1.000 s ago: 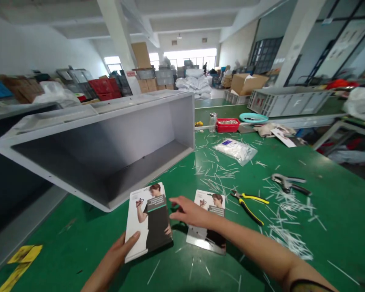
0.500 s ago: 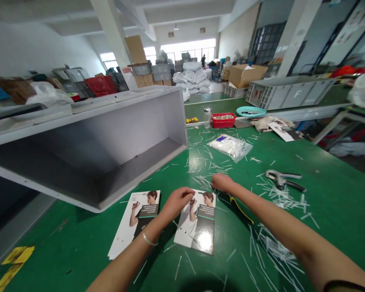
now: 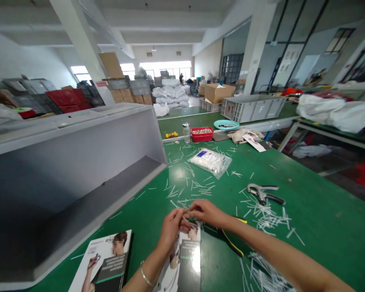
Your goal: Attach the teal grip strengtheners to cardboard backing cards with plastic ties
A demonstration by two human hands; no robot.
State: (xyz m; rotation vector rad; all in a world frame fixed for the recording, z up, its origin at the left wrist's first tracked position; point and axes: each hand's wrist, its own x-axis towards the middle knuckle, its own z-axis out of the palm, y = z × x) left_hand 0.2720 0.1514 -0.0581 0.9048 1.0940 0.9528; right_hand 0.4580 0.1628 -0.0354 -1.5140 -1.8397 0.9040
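My left hand is closed in a pinch at the top edge of a printed card, which shows a person and a dark text panel. My right hand meets it there, its fingers pinched around what looks like a thin white plastic strip; the fingertips partly hide it. Pliers with yellow-edged black handles lie under my right wrist. To the left, a stack of similar printed cards rests on the green table.
A big grey crate lies on its side at left. Thin white strips are scattered about, near a hand grip trainer. Farther back are a clear bag of white strips, a glass jar, a red tray and a blue plate.
My right hand has moved left from beside the card to meet my left hand at its top edge. The view has swung right, so the crate and cards sit farther left.
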